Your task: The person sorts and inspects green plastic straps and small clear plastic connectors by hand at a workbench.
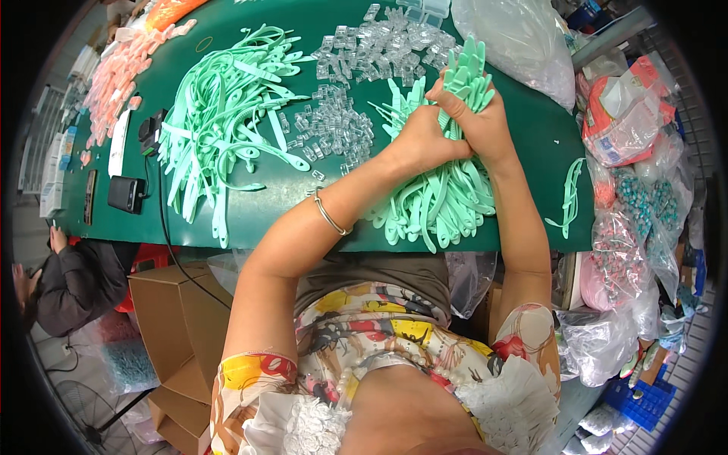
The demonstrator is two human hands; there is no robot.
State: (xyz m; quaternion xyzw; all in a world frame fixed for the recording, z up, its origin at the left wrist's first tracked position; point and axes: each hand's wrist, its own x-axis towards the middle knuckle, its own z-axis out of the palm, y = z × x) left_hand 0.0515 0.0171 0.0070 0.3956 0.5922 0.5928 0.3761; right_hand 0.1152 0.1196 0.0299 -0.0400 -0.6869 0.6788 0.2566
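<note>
Clear clips (334, 121) (loosely heaped) litter the green worktop (542, 129). Both hands (426, 140) clench mint straps (447, 203). A cardboard box (163, 303) stands below.

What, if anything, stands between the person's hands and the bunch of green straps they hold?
Nothing visible: the left hand and right hand are both on the bunch of straps; the clear plastic pieces lie to the left.
</note>
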